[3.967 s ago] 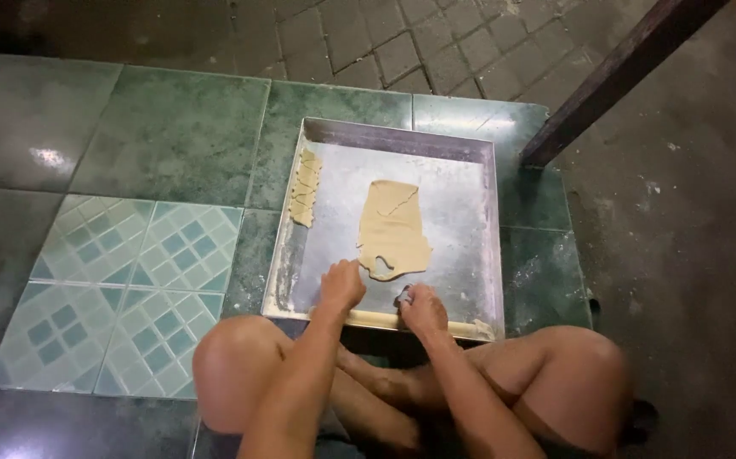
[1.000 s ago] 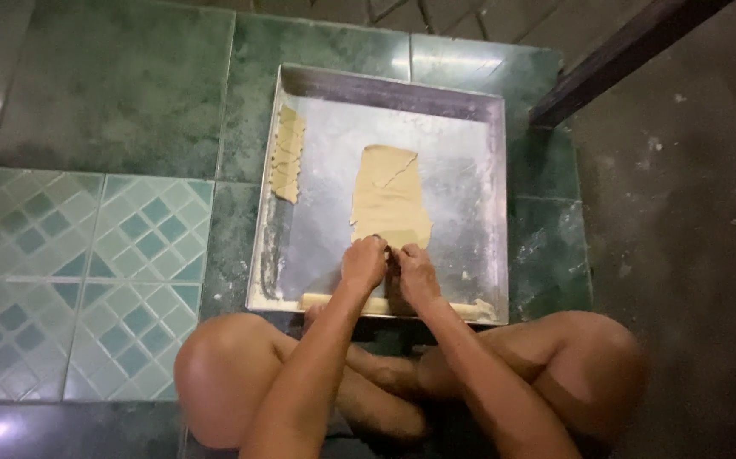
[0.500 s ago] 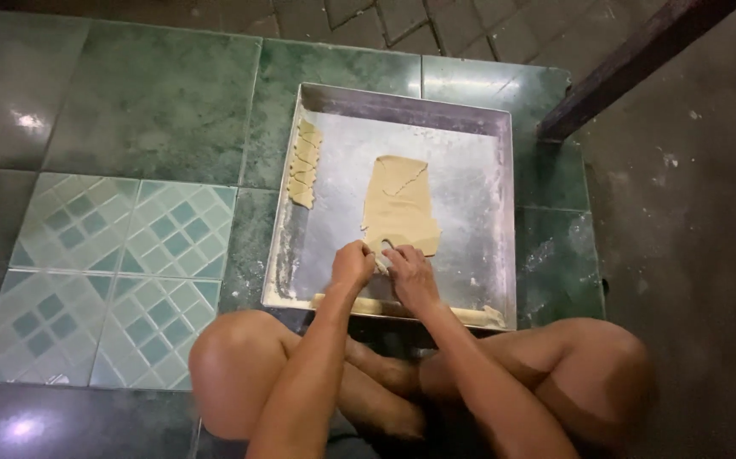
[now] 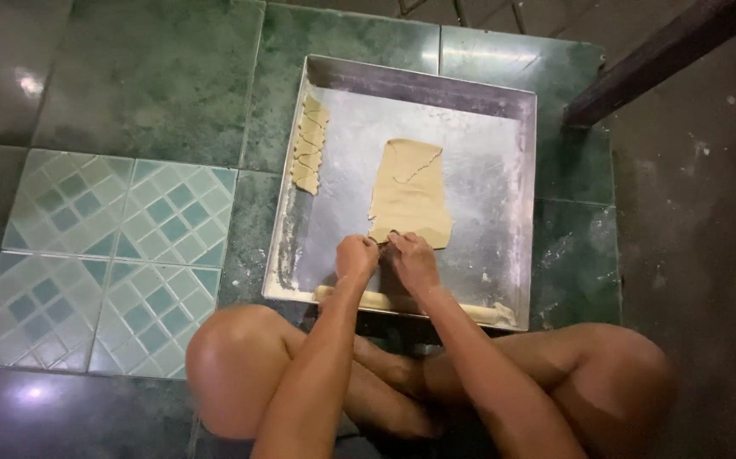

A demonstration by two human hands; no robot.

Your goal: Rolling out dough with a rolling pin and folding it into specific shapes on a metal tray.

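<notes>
A flat sheet of pale dough [image 4: 409, 192] lies in the middle of a square metal tray [image 4: 487, 102] dusted with flour. Cut lines show in its far end. My left hand [image 4: 356, 255] and my right hand [image 4: 412, 257] meet at the near edge of the sheet, fingers pinched together on the dough edge; a small dark thing shows between them, too small to name. A row of small cut dough pieces [image 4: 308, 144] lies along the tray's left wall. A rolled strip of dough [image 4: 385, 300] rests along the near wall.
The tray sits on a green tiled floor [image 4: 147, 93], with lighter patterned tiles [image 4: 104, 255] at the left. My bare crossed legs [image 4: 240, 365] are right below the tray. A dark wooden post [image 4: 665, 51] slants at the upper right, beside rough grey ground [image 4: 708, 238].
Four seconds ago my hands were apart at the tray's near wall. They have since moved up and together at the near edge of the dough sheet. The view has shifted slightly.
</notes>
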